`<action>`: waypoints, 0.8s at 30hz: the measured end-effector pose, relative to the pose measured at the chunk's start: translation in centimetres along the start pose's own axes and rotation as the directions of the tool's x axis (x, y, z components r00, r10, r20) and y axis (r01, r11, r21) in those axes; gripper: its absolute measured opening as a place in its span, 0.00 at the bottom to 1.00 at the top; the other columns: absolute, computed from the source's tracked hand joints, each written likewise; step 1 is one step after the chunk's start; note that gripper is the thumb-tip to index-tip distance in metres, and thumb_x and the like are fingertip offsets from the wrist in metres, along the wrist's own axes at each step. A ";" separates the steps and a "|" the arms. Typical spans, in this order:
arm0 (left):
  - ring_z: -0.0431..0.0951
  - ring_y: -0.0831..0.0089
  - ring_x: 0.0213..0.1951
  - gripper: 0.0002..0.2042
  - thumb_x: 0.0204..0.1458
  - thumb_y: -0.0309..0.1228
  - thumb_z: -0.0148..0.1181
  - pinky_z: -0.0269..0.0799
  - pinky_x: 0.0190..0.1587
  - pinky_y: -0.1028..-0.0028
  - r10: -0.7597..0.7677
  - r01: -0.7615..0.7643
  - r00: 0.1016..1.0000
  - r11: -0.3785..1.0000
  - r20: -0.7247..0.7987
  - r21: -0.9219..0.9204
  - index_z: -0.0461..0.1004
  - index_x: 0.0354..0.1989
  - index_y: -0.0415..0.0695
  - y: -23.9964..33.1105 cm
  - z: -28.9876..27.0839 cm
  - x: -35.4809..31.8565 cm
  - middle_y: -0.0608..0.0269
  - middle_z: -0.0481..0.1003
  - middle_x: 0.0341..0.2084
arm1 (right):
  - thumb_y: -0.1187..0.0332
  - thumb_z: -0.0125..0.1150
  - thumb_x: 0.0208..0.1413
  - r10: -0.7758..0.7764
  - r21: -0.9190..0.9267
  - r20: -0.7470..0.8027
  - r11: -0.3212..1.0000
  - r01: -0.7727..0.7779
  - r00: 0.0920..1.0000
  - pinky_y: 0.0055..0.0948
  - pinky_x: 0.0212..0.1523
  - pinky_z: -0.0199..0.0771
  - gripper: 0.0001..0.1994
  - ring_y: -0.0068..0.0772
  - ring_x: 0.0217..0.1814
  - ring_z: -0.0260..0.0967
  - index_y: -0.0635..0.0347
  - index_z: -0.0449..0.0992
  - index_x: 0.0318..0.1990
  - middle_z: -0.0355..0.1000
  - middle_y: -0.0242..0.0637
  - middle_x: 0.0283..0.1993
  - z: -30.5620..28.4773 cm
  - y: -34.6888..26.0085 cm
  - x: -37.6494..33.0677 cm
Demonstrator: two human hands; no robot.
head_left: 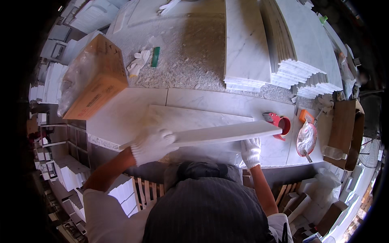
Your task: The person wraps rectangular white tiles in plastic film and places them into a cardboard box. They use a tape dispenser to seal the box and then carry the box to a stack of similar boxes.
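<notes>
A long, narrow white marble slab (227, 133) is held tilted above the work table, its long edge toward me. My left hand (154, 146), in a white knit glove, is closed on the slab's left part; motion blurs its fingers. Under the slab's near edge, toward its right end, my gloved right hand (251, 152) grips it, with some fingers hidden. Another pale marble slab (198, 115) lies flat just behind it. A red tape dispenser (279, 124) stands by the raised slab's right end.
Stacked marble slabs (248, 44) stand at the back right. An open cardboard box (97, 79) sits at left, near spare white gloves (139, 62) and a green block (155, 57). At right are a red-rimmed bowl (306, 137) of white paste, an orange box (306, 116) and a brown carton (344, 133).
</notes>
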State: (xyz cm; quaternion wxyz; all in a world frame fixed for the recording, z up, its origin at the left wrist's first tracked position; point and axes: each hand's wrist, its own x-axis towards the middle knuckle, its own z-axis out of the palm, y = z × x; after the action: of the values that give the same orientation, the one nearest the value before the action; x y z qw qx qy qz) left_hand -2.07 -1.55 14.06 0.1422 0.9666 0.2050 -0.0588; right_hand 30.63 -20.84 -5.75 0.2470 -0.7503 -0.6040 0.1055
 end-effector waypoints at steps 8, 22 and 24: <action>0.77 0.73 0.40 0.15 0.48 0.32 0.56 0.75 0.36 0.69 0.103 -0.093 0.994 0.971 -0.034 0.222 0.75 0.45 0.46 0.0 3.8 2.2 0.67 0.76 0.40 | 0.65 0.56 0.53 0.111 -0.069 0.073 0.992 -0.106 0.991 0.47 0.38 0.73 0.11 0.50 0.37 0.75 0.61 0.79 0.37 0.77 0.45 0.35 5.0 3.5 -4.2; 0.71 0.70 0.53 0.17 0.51 0.31 0.54 0.66 0.57 0.56 0.179 -0.122 0.968 0.947 -0.173 0.297 0.73 0.50 0.51 -0.6 11.2 3.2 0.67 0.71 0.52 | 0.60 0.59 0.52 0.167 0.071 -0.047 0.984 -0.163 0.985 0.45 0.60 0.62 0.20 0.51 0.58 0.65 0.62 0.75 0.49 0.72 0.47 0.51 2.0 1.0 -1.0; 0.68 0.68 0.58 0.17 0.52 0.32 0.53 0.60 0.61 0.50 0.097 -0.061 0.984 0.971 -0.150 0.231 0.73 0.52 0.52 -0.1 12.7 2.9 0.66 0.70 0.54 | 0.60 0.58 0.52 0.097 -0.009 -0.053 0.995 -0.098 0.994 0.46 0.61 0.61 0.21 0.53 0.58 0.64 0.62 0.74 0.50 0.72 0.49 0.52 1.8 1.0 -1.0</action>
State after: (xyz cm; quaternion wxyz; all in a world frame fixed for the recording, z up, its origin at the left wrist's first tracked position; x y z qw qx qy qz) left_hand -0.21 -4.18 1.42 0.0170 0.9855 0.1690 0.0022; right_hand 30.42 -21.50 -7.90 0.2530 -0.7830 -0.5605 0.0939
